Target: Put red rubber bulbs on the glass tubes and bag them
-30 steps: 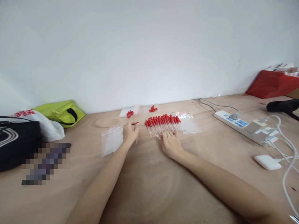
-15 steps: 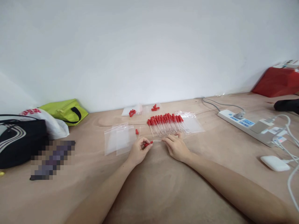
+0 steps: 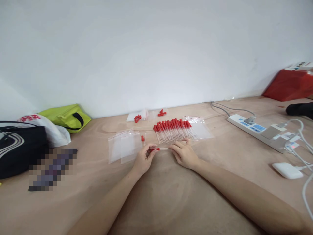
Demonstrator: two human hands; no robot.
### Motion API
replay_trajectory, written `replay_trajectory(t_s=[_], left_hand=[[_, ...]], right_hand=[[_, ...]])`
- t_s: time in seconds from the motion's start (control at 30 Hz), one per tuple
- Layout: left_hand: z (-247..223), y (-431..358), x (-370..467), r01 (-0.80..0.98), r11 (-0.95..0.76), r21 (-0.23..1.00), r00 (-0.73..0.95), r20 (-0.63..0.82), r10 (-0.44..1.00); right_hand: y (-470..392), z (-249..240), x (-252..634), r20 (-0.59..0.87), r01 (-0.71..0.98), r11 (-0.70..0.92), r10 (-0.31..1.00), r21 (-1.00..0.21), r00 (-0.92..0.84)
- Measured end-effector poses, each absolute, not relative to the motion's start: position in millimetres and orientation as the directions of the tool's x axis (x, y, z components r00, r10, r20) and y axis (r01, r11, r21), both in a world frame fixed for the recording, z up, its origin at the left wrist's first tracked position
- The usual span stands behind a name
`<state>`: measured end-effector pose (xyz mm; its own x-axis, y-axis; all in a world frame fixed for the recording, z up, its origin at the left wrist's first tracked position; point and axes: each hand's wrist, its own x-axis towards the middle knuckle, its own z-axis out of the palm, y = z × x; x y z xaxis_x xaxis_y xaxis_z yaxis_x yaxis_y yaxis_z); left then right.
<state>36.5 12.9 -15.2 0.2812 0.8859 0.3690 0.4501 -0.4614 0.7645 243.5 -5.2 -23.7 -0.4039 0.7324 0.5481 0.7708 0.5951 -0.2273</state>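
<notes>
My left hand (image 3: 144, 159) pinches a red rubber dropper bulb (image 3: 156, 149), its mouth facing right. Opposite it, the fingers of my right hand (image 3: 184, 154) are closed on a thin clear dropper tube (image 3: 164, 148). Tube and bulb are in line and meet end to end; how far the tube sits inside cannot be made out. Just beyond my hands lies a row of red-capped droppers (image 3: 173, 128), their clear tubes pointing toward me. A single loose red bulb (image 3: 142, 138) lies left of that row, beside a clear tube.
Clear zip bags (image 3: 119, 148) lie left of the row, and another bag (image 3: 201, 127) at its right end. Two small piles of red bulbs (image 3: 137, 118) rest near the wall. A white power strip (image 3: 254, 130) with cables and a white charger case (image 3: 287, 170) occupy the right; bags (image 3: 70, 117) stand left.
The red bulb and the tube have come together; a small gap showed between them before. My right hand has barely moved. The whole view has shifted slightly.
</notes>
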Motion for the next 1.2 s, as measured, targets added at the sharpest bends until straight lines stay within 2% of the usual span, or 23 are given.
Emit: replay_trajectory(t_s=[0.3,0.5,0.8,1.03,1.2], left_hand=[[-15.6,14.0,32.6,0.495,-0.611,0.618,0.4,0.462,0.792],[-15.9,12.7,33.0,0.441,-0.677,0.589,0.486,0.477,0.732],[-14.3,9.1,33.4,0.507,-0.72,0.474,0.541,0.475,0.694],[-14.4,9.8,31.8,0.542,-0.707,0.455,0.545,0.449,0.708],[-13.4,9.9,31.3,0.538,-0.698,0.472,0.534,0.45,0.716]], right_hand=[[-3.4,-25.7,245.6,0.532,0.736,0.634,0.719,-0.239,-0.446],[1.4,-28.4,250.6,0.541,0.717,0.66,0.697,-0.225,-0.471],[3.2,-26.6,250.8,0.544,0.73,0.66,0.683,-0.176,-0.487],[-0.8,-24.8,247.4,0.512,0.758,0.645,0.687,-0.103,-0.515],[-1.0,-25.5,245.0,0.501,0.74,0.659,0.689,-0.133,-0.524]])
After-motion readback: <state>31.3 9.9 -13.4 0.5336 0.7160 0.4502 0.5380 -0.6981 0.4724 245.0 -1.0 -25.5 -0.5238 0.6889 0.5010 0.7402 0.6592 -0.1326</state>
